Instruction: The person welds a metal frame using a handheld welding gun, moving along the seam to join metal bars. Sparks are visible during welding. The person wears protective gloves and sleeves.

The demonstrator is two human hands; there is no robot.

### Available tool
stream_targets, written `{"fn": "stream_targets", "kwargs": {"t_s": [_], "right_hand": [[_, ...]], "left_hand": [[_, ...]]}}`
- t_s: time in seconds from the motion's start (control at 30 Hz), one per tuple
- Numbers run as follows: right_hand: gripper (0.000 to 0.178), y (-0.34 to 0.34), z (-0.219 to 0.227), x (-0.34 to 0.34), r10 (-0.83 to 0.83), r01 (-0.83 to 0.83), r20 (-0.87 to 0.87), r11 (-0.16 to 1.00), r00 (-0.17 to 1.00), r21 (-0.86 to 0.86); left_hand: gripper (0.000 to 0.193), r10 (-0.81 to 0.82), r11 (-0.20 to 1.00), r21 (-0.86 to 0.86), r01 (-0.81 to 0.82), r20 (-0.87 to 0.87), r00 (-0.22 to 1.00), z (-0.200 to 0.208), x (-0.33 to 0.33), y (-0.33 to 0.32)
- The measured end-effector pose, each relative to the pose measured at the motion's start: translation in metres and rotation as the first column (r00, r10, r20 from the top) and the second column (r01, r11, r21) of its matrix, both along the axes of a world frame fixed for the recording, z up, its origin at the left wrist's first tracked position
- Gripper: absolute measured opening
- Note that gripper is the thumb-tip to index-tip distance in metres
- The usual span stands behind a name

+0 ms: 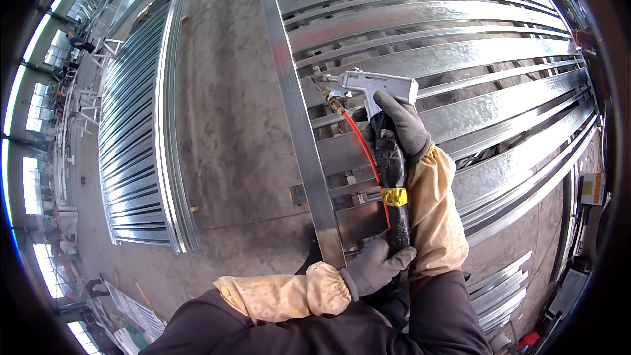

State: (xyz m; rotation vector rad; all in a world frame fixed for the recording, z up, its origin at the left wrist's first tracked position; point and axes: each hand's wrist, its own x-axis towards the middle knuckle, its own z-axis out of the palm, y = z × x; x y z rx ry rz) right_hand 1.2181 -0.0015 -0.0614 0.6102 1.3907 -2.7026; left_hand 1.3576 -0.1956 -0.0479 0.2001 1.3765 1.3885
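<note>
A grey handheld welding gun (380,83) points its nozzle left at the shiny metal frame's long side beam (294,106), close to where a slat meets it. Whether the tip touches metal I cannot tell. My right hand (406,128), gloved in grey, is closed around the gun's handle. Below it runs a thick black cable bundle (396,223) with a band of yellow tape (394,197). My left hand (380,265), also gloved, grips that bundle near my body. A thin red hose (359,133) curves from a brass fitting (335,103) down along the bundle.
Parallel metal slats (526,54) with gaps between them fill the right side. Another slatted panel (135,138) lies on the concrete floor (230,112) to the left. Loose metal strips (503,289) lie at lower right, near a white and yellow box (592,189). A person (80,43) stands far left.
</note>
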Motion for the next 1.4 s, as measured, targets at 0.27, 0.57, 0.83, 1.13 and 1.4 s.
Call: {"fn": "stream_targets", "kwargs": {"t_s": [0.27, 0.57, 0.83, 1.13, 1.4], "right_hand": [[0.037, -0.009, 0.001, -0.012, 0.054, -0.055, 0.01, 0.998, 0.998, 0.022], [0.039, -0.011, 0.01, -0.012, 0.056, -0.066, 0.104, 0.993, 0.993, 0.101], [0.041, -0.01, 0.013, -0.011, 0.073, -0.081, 0.104, 0.993, 0.992, 0.082], [0.04, -0.008, 0.0, -0.014, 0.074, -0.083, 0.094, 0.992, 0.993, 0.092], [0.04, -0.008, -0.004, -0.015, 0.054, -0.067, 0.136, 0.993, 0.989, 0.095]], "left_hand": [[0.031, 0.036, 0.999, -0.013, -0.035, 0.032, 0.999, 0.014, -0.008, -0.004], [0.026, 0.059, 0.998, 0.028, -0.061, 0.076, 0.995, 0.022, -0.008, -0.004], [0.027, 0.045, 0.999, 0.01, -0.045, 0.019, 0.999, 0.022, -0.007, -0.004], [0.027, 0.072, 0.997, 0.012, -0.072, -0.026, 0.997, 0.019, -0.006, -0.003], [0.02, 0.069, 0.998, -0.009, -0.069, 0.026, 0.997, 0.025, -0.009, -0.002]]}}
